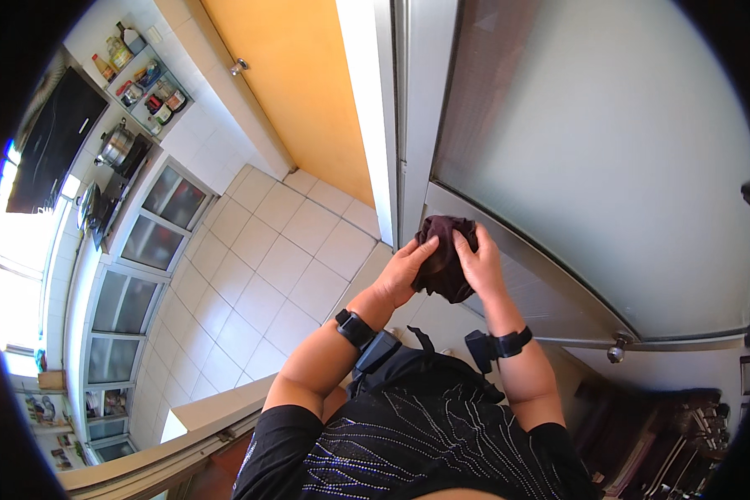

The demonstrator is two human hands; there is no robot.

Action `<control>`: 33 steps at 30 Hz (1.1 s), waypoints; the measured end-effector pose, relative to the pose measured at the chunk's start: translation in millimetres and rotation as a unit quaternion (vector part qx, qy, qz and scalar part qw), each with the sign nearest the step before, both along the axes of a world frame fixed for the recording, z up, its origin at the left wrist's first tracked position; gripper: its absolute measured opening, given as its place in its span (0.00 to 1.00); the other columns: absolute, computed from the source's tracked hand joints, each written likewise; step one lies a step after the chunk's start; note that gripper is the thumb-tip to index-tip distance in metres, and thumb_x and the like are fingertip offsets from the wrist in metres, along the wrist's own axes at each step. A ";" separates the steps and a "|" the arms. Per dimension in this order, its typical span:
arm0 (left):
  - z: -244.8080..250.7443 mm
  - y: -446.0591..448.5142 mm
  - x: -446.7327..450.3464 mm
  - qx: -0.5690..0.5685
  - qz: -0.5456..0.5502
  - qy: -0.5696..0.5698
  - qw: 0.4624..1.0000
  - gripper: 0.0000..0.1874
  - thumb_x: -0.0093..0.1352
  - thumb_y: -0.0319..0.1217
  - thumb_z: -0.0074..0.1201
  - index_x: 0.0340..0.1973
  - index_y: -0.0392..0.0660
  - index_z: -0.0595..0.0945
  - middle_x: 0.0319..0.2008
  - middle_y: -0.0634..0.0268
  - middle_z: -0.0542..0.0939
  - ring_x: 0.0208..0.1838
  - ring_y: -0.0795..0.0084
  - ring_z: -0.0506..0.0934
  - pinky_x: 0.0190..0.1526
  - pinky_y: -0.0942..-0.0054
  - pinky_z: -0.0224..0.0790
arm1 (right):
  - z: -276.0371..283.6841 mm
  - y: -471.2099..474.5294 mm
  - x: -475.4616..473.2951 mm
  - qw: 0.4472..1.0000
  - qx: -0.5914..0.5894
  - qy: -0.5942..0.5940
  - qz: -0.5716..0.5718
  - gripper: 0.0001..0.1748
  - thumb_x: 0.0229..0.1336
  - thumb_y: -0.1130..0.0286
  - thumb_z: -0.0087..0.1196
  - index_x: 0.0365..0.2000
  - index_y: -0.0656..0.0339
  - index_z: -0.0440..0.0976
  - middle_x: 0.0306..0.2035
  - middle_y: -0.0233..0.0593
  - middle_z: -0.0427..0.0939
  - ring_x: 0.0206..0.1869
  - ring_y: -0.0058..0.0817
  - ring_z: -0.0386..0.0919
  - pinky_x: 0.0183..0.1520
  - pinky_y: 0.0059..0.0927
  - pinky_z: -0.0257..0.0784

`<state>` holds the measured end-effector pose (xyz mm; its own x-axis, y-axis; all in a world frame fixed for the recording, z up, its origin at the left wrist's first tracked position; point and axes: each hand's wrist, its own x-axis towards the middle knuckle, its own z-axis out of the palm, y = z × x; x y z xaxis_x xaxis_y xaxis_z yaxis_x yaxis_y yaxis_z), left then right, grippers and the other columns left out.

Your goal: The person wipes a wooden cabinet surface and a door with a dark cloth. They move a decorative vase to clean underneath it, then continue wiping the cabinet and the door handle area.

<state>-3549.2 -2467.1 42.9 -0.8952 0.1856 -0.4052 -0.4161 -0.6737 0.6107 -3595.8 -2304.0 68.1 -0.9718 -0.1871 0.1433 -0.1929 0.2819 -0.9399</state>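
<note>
A dark maroon cloth (445, 265), bunched up and creased, is held in front of me between both hands. My left hand (409, 265) grips its left side, thumb lying on top. On the opposite side, my right hand (478, 259) pinches the cloth with its thumb across the folds. Most of the fingers are hidden behind the fabric. Just beyond the cloth stands a door with a frosted glass pane (600, 156) and a grey metal frame. Whether the cloth touches the door, I cannot tell.
A yellow door (294, 81) with a round knob (239, 67) is ahead. To the left lies a kitchen with a tiled floor (269, 250), a steel pot (117, 145) on a stove, and glass-fronted cabinets (125, 302). A metal knob (617, 350) sits on the frosted door, lower right.
</note>
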 end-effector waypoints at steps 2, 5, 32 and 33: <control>-1.3 -4.4 -4.7 -0.045 0.036 0.015 0.998 0.19 0.78 0.38 0.47 0.60 0.43 0.73 0.52 0.63 0.79 0.54 0.69 0.78 0.53 0.66 0.75 | -2.3 -12.7 5.4 0.989 0.026 0.141 -0.044 0.32 0.65 0.62 0.60 0.63 0.65 0.64 0.60 0.55 0.69 0.61 0.42 0.72 0.62 0.38 0.68; 2.9 -14.7 -8.1 0.065 0.007 0.062 0.996 0.22 0.80 0.43 0.40 0.62 0.44 0.72 0.55 0.60 0.78 0.59 0.65 0.76 0.57 0.63 0.73 | 4.1 -23.6 10.1 0.950 0.173 0.248 0.084 0.35 0.59 0.72 0.63 0.65 0.60 0.63 0.65 0.54 0.64 0.66 0.45 0.66 0.67 0.39 0.63; 46.9 -129.8 40.7 -0.130 0.070 0.137 0.980 0.20 0.75 0.33 0.51 0.60 0.37 0.75 0.49 0.52 0.83 0.50 0.65 0.82 0.52 0.69 0.74 | 209.1 -106.8 -108.0 0.719 0.269 0.597 -0.233 0.42 0.46 0.78 0.66 0.64 0.58 0.67 0.65 0.51 0.65 0.55 0.50 0.68 0.61 0.48 0.66; 47.1 -129.4 40.8 -0.134 0.064 0.131 0.980 0.20 0.75 0.33 0.51 0.60 0.37 0.75 0.49 0.52 0.83 0.50 0.65 0.82 0.52 0.69 0.74 | 181.6 -104.2 -101.6 0.736 0.287 0.572 -0.220 0.41 0.46 0.78 0.65 0.64 0.58 0.66 0.65 0.51 0.65 0.55 0.50 0.68 0.60 0.47 0.67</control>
<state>-3508.4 -2596.5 90.0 -0.9841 -0.0155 -0.1769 -0.1443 -0.5113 0.8472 -3697.4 -2408.2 249.6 -0.2607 -0.2393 0.9353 -0.5372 0.8409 0.0654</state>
